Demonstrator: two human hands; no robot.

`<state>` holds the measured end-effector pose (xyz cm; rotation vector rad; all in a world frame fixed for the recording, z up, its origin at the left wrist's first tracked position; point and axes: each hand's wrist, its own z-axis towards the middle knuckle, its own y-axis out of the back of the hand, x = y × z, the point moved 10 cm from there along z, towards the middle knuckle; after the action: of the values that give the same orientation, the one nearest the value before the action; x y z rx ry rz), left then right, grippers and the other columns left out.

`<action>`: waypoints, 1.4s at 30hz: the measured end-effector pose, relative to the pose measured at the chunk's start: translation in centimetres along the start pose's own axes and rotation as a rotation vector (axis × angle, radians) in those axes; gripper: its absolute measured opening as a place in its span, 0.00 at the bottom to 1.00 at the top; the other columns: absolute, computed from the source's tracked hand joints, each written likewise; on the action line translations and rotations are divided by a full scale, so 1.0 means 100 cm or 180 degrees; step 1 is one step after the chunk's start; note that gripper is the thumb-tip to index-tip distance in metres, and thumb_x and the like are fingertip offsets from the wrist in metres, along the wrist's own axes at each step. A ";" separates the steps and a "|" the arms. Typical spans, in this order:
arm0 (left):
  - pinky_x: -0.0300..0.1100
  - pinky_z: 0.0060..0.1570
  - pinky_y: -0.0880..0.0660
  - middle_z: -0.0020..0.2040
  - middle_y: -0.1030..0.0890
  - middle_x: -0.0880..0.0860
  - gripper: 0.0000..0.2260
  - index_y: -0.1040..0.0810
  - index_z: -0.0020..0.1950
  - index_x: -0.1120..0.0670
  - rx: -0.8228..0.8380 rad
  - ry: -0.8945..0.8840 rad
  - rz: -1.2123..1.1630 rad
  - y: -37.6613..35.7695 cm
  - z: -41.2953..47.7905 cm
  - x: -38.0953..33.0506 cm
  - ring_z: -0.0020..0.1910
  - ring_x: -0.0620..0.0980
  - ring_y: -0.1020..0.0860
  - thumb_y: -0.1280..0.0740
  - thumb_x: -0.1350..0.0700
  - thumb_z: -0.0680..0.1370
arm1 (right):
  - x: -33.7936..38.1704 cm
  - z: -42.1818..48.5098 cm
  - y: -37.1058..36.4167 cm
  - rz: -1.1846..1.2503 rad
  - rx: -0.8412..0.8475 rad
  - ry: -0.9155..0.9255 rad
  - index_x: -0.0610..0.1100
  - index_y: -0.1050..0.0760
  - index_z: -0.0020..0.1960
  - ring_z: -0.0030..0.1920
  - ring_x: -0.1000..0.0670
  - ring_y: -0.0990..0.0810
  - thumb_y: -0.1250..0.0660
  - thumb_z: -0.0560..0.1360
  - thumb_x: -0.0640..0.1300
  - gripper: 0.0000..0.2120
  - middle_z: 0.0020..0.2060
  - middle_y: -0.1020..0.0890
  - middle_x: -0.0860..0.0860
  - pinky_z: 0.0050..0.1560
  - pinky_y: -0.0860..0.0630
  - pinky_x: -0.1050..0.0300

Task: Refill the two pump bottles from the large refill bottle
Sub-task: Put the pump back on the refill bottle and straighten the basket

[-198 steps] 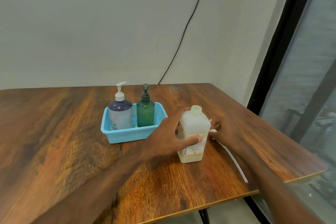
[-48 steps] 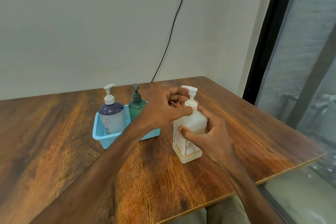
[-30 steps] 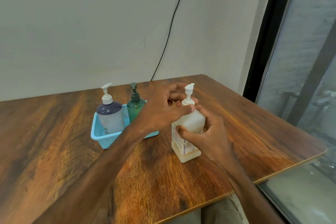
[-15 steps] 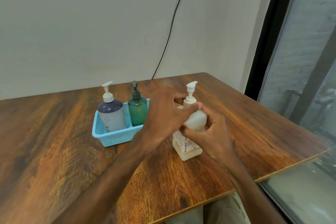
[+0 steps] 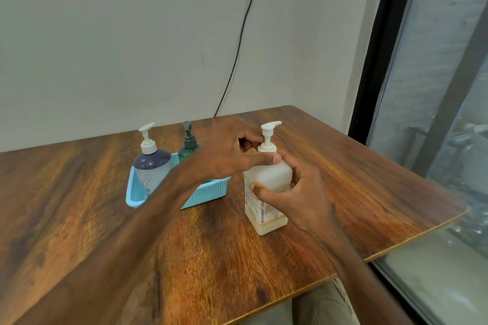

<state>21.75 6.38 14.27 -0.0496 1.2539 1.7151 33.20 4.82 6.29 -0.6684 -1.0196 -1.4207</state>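
The large whitish refill bottle (image 5: 266, 177) stands upright on the wooden table (image 5: 79, 206), with a white pump head (image 5: 268, 137) seated in its neck. My right hand (image 5: 295, 192) wraps around the bottle's body from the right. My left hand (image 5: 232, 153) pinches the collar of that pump between thumb and fingers. To the left, a blue plastic basket (image 5: 208, 192) holds two pump bottles: a dark blue-topped one with a white pump (image 5: 151, 166) and a green one with a dark pump (image 5: 188, 146), partly hidden behind my left forearm.
The table's right edge (image 5: 422, 235) runs close to a large window with a black frame (image 5: 377, 60). A black cable (image 5: 237, 47) hangs down the wall behind the table. My trouser leg (image 5: 317, 303) shows below the near edge.
Since 6.6 s ago a white pump head has appeared on the refill bottle in place of its cap. In the last second my left fingers shifted around the pump collar and the nozzle turned.
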 end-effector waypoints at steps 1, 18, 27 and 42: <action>0.53 0.31 0.36 0.29 0.25 0.55 0.11 0.18 0.38 0.29 0.0065 -0.0038 -0.0038 0.000 0.002 -0.001 0.30 0.57 0.33 0.23 0.46 0.75 | 0.001 0.000 0.000 -0.0027 -0.0004 0.0006 0.55 0.22 0.65 0.46 0.52 0.12 0.19 0.68 0.39 0.28 0.48 0.13 0.52 0.44 0.14 0.48; 0.32 0.34 0.32 0.39 0.15 0.42 0.12 0.11 0.53 0.47 -0.0505 0.0127 0.0452 0.002 -0.011 0.011 0.34 0.39 0.24 0.24 0.42 0.74 | -0.020 -0.033 -0.001 -0.1174 -0.0217 -0.0240 0.57 0.34 0.72 0.51 0.71 0.26 0.22 0.66 0.63 0.40 0.60 0.24 0.66 0.42 0.28 0.74; 0.29 0.45 0.26 0.56 0.16 0.43 0.24 0.22 0.72 0.48 -0.0858 0.0514 0.0382 -0.002 -0.029 0.008 0.49 0.37 0.19 0.29 0.40 0.78 | -0.020 -0.026 0.048 -0.1408 -0.0675 -0.0095 0.53 0.26 0.64 0.48 0.63 0.19 0.21 0.68 0.56 0.28 0.53 0.20 0.61 0.42 0.23 0.68; 0.29 0.45 0.25 0.65 0.18 0.43 0.09 0.14 0.58 0.46 -0.0421 0.0800 0.0431 -0.045 -0.027 0.030 0.50 0.38 0.19 0.27 0.49 0.78 | -0.078 -0.028 0.088 -0.1694 -0.0932 -0.0768 0.48 0.30 0.72 0.66 0.48 0.21 0.22 0.67 0.62 0.40 0.70 0.22 0.49 0.59 0.19 0.51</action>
<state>22.05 6.36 8.27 -0.2715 1.3484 1.9538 43.33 6.83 -0.09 -0.8334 -1.2498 -2.0162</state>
